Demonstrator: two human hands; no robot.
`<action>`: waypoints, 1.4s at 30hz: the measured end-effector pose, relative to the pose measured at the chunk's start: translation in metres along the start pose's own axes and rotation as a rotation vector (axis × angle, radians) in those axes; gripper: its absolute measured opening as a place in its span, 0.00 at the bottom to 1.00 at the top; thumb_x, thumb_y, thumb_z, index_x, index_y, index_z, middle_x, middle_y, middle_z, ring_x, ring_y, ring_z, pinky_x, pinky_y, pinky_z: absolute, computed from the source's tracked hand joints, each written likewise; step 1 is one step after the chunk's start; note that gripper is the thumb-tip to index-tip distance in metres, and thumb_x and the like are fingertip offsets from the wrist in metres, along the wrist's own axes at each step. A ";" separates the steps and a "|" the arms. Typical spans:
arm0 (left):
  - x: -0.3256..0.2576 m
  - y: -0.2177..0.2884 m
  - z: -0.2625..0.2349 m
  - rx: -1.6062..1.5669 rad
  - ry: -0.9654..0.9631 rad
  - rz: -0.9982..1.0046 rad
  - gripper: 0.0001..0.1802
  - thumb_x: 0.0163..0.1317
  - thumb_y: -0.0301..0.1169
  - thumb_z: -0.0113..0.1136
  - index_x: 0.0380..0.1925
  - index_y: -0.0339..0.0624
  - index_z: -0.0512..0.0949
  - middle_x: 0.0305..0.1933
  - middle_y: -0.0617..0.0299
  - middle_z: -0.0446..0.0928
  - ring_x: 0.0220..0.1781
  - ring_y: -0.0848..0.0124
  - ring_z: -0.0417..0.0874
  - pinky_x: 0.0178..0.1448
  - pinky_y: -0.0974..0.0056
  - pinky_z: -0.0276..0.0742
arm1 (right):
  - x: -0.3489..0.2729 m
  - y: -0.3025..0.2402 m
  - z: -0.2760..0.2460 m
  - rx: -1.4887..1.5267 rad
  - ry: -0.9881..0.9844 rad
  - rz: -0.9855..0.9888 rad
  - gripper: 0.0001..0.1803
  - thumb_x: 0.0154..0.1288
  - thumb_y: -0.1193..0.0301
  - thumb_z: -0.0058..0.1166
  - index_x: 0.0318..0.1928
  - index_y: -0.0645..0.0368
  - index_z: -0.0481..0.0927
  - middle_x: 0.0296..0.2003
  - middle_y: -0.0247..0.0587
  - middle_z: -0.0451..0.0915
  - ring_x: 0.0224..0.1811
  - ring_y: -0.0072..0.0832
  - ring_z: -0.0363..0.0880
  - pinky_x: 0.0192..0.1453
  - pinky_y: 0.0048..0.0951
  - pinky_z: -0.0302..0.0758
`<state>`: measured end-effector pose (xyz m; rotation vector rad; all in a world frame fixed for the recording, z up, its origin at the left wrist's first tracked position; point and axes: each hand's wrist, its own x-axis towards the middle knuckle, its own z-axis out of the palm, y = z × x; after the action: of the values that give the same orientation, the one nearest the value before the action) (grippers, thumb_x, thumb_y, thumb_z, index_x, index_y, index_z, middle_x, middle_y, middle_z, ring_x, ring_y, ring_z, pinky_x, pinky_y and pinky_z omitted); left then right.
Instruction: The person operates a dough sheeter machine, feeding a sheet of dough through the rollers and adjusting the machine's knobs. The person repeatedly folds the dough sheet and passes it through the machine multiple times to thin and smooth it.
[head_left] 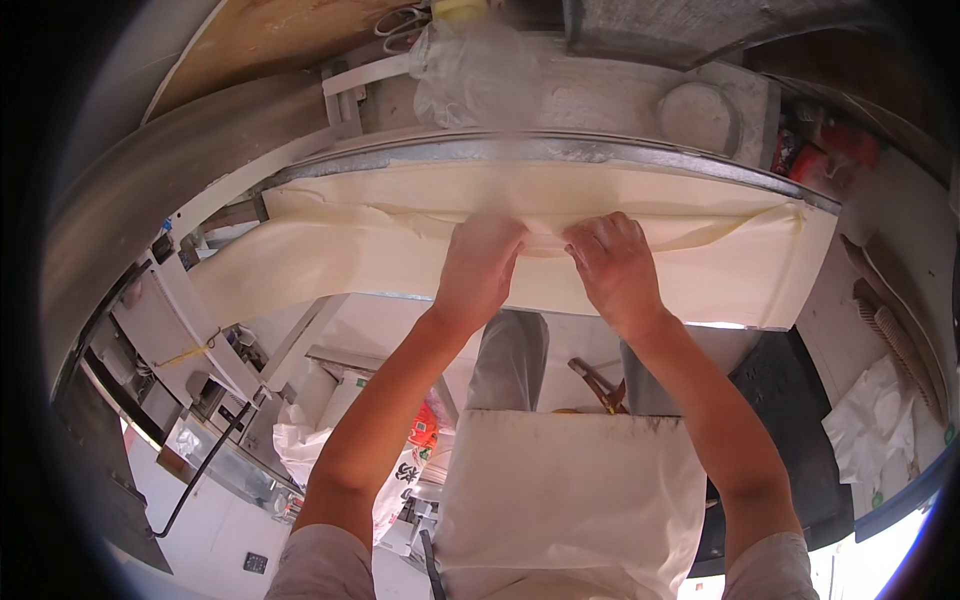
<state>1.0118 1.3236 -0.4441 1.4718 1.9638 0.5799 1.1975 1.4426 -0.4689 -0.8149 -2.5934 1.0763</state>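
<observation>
A long, pale dough sheet (735, 275) lies across the bench in front of me and runs off its left end toward a machine frame. A loose fold runs lengthwise along the sheet's middle, curling up into a lip toward the right end. My left hand (482, 262) is closed on this fold near the centre, its fingertips partly hidden and a little blurred. Just right of it, my right hand (615, 265) pinches the same fold with thumb and bent fingers. A short stretch of the fold lies between the two hands.
Behind the bench's metal back edge (590, 148) stand a clear plastic bag (470, 75) and a round floury container (700, 118). At left is a white machine frame (185, 330). Printed sacks (410, 465) stand below left; a black mat (775, 420) and white bag (872, 425) lie right.
</observation>
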 end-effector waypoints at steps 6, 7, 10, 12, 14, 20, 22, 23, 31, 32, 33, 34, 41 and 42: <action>-0.005 -0.002 0.009 0.042 0.041 -0.053 0.14 0.60 0.19 0.66 0.45 0.45 0.79 0.45 0.59 0.77 0.47 0.53 0.77 0.54 0.51 0.72 | -0.001 -0.007 0.009 -0.076 0.019 0.029 0.13 0.54 0.78 0.62 0.42 0.56 0.81 0.37 0.38 0.77 0.43 0.39 0.75 0.49 0.42 0.73; -0.004 -0.003 0.009 0.034 0.043 -0.054 0.14 0.60 0.19 0.66 0.45 0.45 0.79 0.45 0.59 0.77 0.47 0.53 0.76 0.54 0.51 0.73 | -0.001 -0.008 0.009 -0.067 -0.006 0.044 0.13 0.54 0.78 0.62 0.42 0.56 0.81 0.38 0.38 0.77 0.43 0.39 0.75 0.49 0.42 0.73; -0.003 -0.005 0.010 -0.017 0.009 -0.060 0.14 0.59 0.18 0.66 0.43 0.45 0.78 0.44 0.59 0.76 0.47 0.53 0.76 0.53 0.51 0.72 | 0.000 -0.010 0.007 -0.051 -0.053 0.082 0.12 0.55 0.78 0.61 0.41 0.57 0.80 0.39 0.39 0.77 0.45 0.40 0.75 0.50 0.43 0.73; -0.002 -0.004 0.009 -0.011 0.013 -0.062 0.14 0.59 0.18 0.66 0.43 0.45 0.78 0.44 0.59 0.75 0.46 0.53 0.75 0.53 0.51 0.72 | 0.000 -0.012 0.008 -0.055 -0.048 0.095 0.11 0.56 0.79 0.60 0.41 0.57 0.80 0.39 0.40 0.77 0.46 0.41 0.75 0.51 0.44 0.72; -0.001 -0.002 0.009 -0.008 0.028 -0.062 0.14 0.58 0.17 0.66 0.42 0.45 0.78 0.44 0.59 0.75 0.45 0.53 0.75 0.52 0.51 0.72 | -0.002 -0.013 0.009 -0.066 -0.033 0.094 0.11 0.56 0.79 0.60 0.41 0.58 0.80 0.39 0.41 0.77 0.46 0.42 0.75 0.51 0.44 0.72; -0.001 -0.004 0.009 0.017 0.008 -0.056 0.14 0.57 0.15 0.65 0.39 0.44 0.76 0.43 0.58 0.74 0.44 0.52 0.74 0.52 0.50 0.72 | -0.007 -0.014 0.011 -0.059 -0.054 0.103 0.11 0.57 0.79 0.59 0.42 0.58 0.79 0.40 0.42 0.77 0.47 0.43 0.74 0.51 0.46 0.72; -0.001 -0.003 0.008 -0.009 0.008 -0.058 0.14 0.56 0.14 0.64 0.39 0.44 0.76 0.42 0.58 0.74 0.44 0.52 0.73 0.52 0.49 0.72 | -0.006 -0.016 0.011 -0.081 -0.078 0.124 0.12 0.56 0.80 0.59 0.43 0.58 0.78 0.41 0.43 0.77 0.47 0.43 0.74 0.51 0.46 0.72; 0.000 -0.003 0.009 -0.013 0.017 -0.059 0.14 0.56 0.15 0.65 0.39 0.44 0.76 0.42 0.58 0.74 0.44 0.52 0.73 0.52 0.50 0.72 | -0.006 -0.016 0.011 -0.090 -0.093 0.133 0.13 0.56 0.80 0.59 0.43 0.58 0.78 0.41 0.43 0.77 0.47 0.43 0.74 0.51 0.46 0.72; -0.002 -0.004 0.008 -0.062 0.038 -0.050 0.16 0.54 0.14 0.67 0.40 0.43 0.76 0.40 0.57 0.74 0.44 0.51 0.74 0.50 0.50 0.73 | -0.004 -0.020 0.011 -0.008 -0.092 0.200 0.17 0.54 0.80 0.61 0.45 0.56 0.79 0.40 0.42 0.76 0.49 0.45 0.73 0.54 0.48 0.70; -0.002 -0.005 0.008 -0.065 0.034 -0.044 0.17 0.54 0.14 0.68 0.39 0.43 0.76 0.40 0.57 0.74 0.45 0.51 0.74 0.50 0.50 0.73 | -0.005 -0.020 0.011 -0.005 -0.097 0.205 0.17 0.54 0.80 0.61 0.46 0.56 0.80 0.41 0.42 0.76 0.49 0.45 0.73 0.54 0.48 0.70; -0.002 -0.006 0.008 -0.068 0.031 -0.037 0.17 0.53 0.14 0.68 0.39 0.43 0.76 0.40 0.57 0.73 0.45 0.51 0.75 0.50 0.50 0.73 | -0.005 -0.020 0.010 -0.002 -0.103 0.209 0.17 0.54 0.80 0.61 0.46 0.56 0.80 0.41 0.42 0.76 0.50 0.45 0.73 0.54 0.48 0.70; -0.002 -0.007 0.008 -0.071 0.028 -0.031 0.17 0.52 0.14 0.69 0.39 0.43 0.75 0.40 0.57 0.73 0.45 0.51 0.75 0.50 0.50 0.73 | -0.005 -0.020 0.010 -0.004 -0.110 0.212 0.17 0.54 0.80 0.62 0.46 0.56 0.80 0.42 0.42 0.76 0.50 0.45 0.73 0.54 0.48 0.70; -0.002 -0.010 0.006 -0.062 -0.029 -0.050 0.17 0.51 0.17 0.72 0.37 0.44 0.75 0.39 0.59 0.74 0.45 0.53 0.75 0.53 0.51 0.72 | -0.007 -0.022 0.009 -0.015 -0.105 0.175 0.14 0.58 0.76 0.66 0.45 0.56 0.80 0.42 0.41 0.76 0.49 0.43 0.73 0.51 0.46 0.69; -0.003 -0.011 0.005 -0.067 -0.039 -0.048 0.17 0.52 0.17 0.72 0.37 0.45 0.76 0.39 0.60 0.74 0.45 0.54 0.75 0.54 0.51 0.72 | -0.008 -0.021 0.010 -0.017 -0.093 0.163 0.14 0.58 0.76 0.66 0.45 0.56 0.80 0.41 0.41 0.76 0.49 0.43 0.73 0.51 0.46 0.70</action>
<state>1.0088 1.3176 -0.4543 1.3820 1.9258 0.5864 1.1910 1.4198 -0.4612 -1.0185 -2.6536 1.1626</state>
